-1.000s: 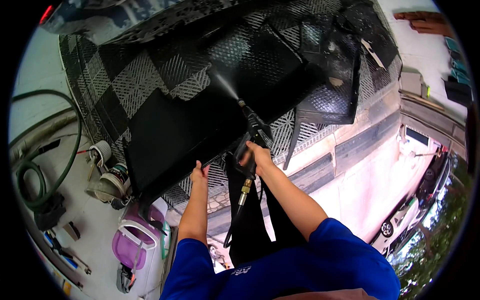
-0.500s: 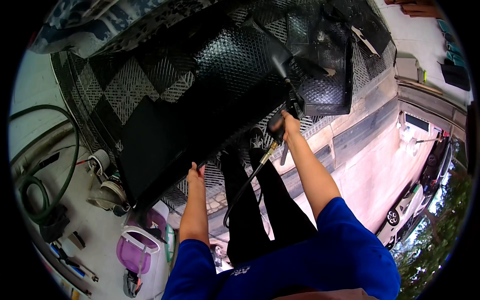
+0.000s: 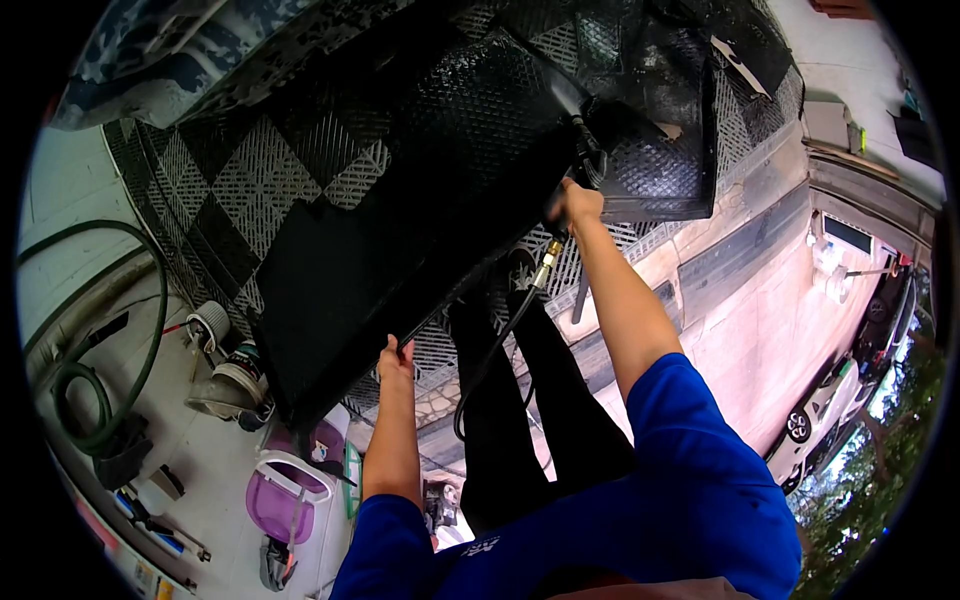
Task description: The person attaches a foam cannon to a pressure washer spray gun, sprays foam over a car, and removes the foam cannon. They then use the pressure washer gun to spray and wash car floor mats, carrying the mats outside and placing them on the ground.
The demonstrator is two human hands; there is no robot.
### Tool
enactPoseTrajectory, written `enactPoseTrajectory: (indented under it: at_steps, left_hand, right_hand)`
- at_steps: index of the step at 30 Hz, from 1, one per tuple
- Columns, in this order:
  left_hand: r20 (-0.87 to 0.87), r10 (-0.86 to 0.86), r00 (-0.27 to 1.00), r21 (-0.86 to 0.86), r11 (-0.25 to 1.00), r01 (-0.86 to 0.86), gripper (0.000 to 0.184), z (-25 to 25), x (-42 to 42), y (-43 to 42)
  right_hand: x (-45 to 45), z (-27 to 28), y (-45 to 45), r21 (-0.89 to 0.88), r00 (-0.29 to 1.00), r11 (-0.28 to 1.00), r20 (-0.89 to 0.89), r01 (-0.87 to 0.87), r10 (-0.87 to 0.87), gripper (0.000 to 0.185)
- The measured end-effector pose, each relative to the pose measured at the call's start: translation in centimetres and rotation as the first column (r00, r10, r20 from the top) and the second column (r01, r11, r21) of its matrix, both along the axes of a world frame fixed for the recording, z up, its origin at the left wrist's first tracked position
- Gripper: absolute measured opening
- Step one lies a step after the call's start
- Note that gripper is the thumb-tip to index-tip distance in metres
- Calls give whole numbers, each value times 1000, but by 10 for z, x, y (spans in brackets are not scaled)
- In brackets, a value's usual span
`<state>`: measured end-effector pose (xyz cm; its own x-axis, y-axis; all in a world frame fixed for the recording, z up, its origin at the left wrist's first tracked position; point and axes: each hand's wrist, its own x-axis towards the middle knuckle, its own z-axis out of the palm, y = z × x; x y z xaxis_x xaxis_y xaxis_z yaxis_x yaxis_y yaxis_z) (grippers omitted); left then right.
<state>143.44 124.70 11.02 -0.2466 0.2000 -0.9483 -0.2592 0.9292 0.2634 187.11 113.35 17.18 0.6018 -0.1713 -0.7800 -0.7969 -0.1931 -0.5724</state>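
Observation:
My left hand [image 3: 396,358] grips the near edge of a large black car mat [image 3: 330,275], which is raised at an angle over the floor. My right hand [image 3: 578,206] is closed around the handle of a black spray gun [image 3: 590,165]. From its nozzle a white jet of water goes up and left, onto the wet, quilted part of the mat. A brass fitting [image 3: 547,263] joins the gun to a black hose [image 3: 487,352] hanging down beside my legs. Another wet black mat [image 3: 655,175] with raised edges lies right of the gun.
Grey and black grid tiles [image 3: 262,165] cover the floor under the mats. At left are a coiled green hose [image 3: 152,340], a vacuum-like unit [image 3: 225,385] and a purple and white plastic stool [image 3: 280,500]. A camouflage-patterned cover [image 3: 150,70] hangs top left. Parked cars [image 3: 815,425] stand far right.
My right hand and the gun have tilted and shifted slightly up. My left hand, still on the mat's edge, is a little lower and further right. The view has moved slightly.

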Motion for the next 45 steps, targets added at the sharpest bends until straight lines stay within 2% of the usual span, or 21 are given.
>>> enactPoseTrajectory:
  at_steps: [4,6,10,13,18,23,25,26,29,32,33,35,37,39,42,43,45]
  left_hand:
    - [-12,-5,1000,12,1000,5,15,7,-6,2]
    - [-24,4,1000,14,1000,-4,13,10,-2,2]
    - [-11,-8,1000,-13,1000,8,13,12,-4,9]
    - [-22,7,1000,19,1000,-6,14,13,-1,7]
    - [-66,-34,997,-30,999,32,18,23,1,5]
    - [-49,12,999,-9,1000,-13,18,37,-1,1]
    - [-1,17,1000,-12,1000,-17,17,37,-6,2]
    - [0,18,1000,-12,1000,-18,17,35,-8,3]
    - [-6,33,999,-7,999,-33,16,37,-14,4]
    - [-27,28,999,-35,999,-28,14,45,-15,-3]
    - [-17,23,1000,-42,999,-24,14,46,-16,-7]
    - [-6,-11,1000,-26,1000,11,14,51,-17,-16]
    - [0,38,999,-45,998,-37,13,55,-11,-24]
    - [1,81,997,-54,995,-81,13,59,-7,-26]
    - [-3,121,993,-34,992,-121,15,67,1,-23]
    - [-21,95,995,-15,995,-95,18,73,4,-21]
    - [-73,65,995,-8,998,-65,21,77,9,-19]
  right_hand:
    - [-2,8,2,-34,999,999,35,19,-18,28]
    - [3,12,2,31,1000,999,-25,6,-5,29]
    - [-13,19,10,13,999,999,9,39,-39,31]
    - [-35,43,15,150,983,972,-59,183,-176,32]
    - [-88,98,31,292,959,919,-179,264,-219,31]
    - [-112,136,34,399,963,887,-219,233,-155,22]
    - [-115,144,34,444,974,870,-156,215,-162,21]
    - [-117,141,31,444,975,870,-155,214,-161,21]
    - [-120,135,26,353,941,872,-152,339,-303,21]
    - [-129,137,18,355,916,845,-139,400,-375,28]
    - [-132,138,14,351,902,833,-224,427,-368,28]
    - [-145,143,11,344,914,857,-271,384,-301,24]
    - [-158,150,8,351,921,870,-302,347,-245,22]
    - [-172,154,9,372,905,891,-416,259,-89,17]
    - [-193,164,11,364,859,912,-511,190,25,16]
    - [-199,166,12,382,857,915,-507,128,92,16]
    - [-207,165,15,373,841,922,-528,102,120,16]
